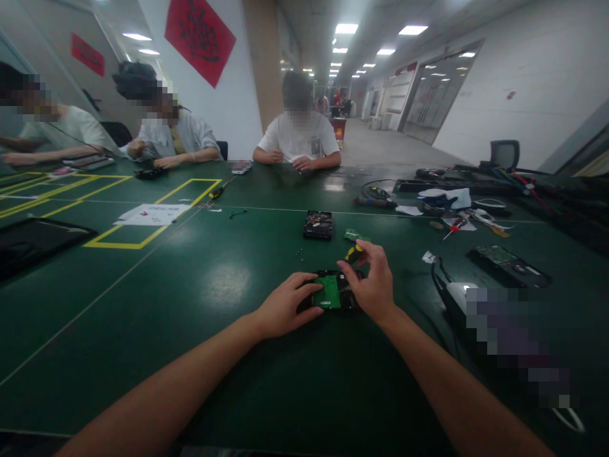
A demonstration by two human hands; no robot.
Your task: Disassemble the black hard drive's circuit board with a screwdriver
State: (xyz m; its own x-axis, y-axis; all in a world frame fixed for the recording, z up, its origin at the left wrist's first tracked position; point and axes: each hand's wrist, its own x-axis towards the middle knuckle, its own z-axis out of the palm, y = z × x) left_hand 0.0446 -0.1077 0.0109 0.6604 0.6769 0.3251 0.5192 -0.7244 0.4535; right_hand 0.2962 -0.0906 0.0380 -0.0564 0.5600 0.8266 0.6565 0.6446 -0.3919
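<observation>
A black hard drive (339,298) with a green circuit board (328,292) on top lies flat on the green table in front of me. My left hand (285,306) grips its left edge, with the fingers curled over the green board. My right hand (373,282) is closed around a screwdriver with a yellow and black handle (354,254), held upright over the drive's right side.
A second black drive (318,225) and a small green board (354,235) lie further back. Tools, cables and another drive (508,264) crowd the right side. Yellow taped boxes and a paper sheet (153,214) are at left. Three people sit at the far edge.
</observation>
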